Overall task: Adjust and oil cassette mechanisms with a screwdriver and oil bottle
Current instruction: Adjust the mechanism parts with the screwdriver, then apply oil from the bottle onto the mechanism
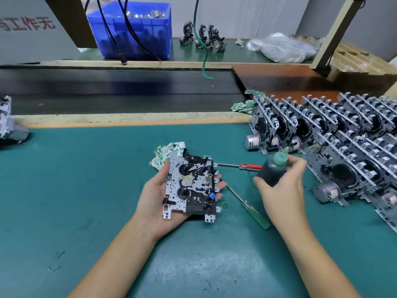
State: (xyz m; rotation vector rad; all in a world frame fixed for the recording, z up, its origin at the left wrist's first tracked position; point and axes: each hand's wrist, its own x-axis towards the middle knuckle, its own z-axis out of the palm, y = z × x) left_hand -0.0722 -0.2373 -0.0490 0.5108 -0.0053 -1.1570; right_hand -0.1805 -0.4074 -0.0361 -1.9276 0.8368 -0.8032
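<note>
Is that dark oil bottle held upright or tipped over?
Roughly upright: the right hand grips the oil bottle with its green nozzle pointing up.

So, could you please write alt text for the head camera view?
The left hand holds a cassette mechanism flat above a green mat while the right hand grips a dark oil bottle. Two screwdrivers lie between them.

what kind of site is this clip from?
Likely an electronics assembly line bench: rows of identical cassette mechanisms stacked at right, a black conveyor belt behind the green mat, and a blue parts bin.
</note>
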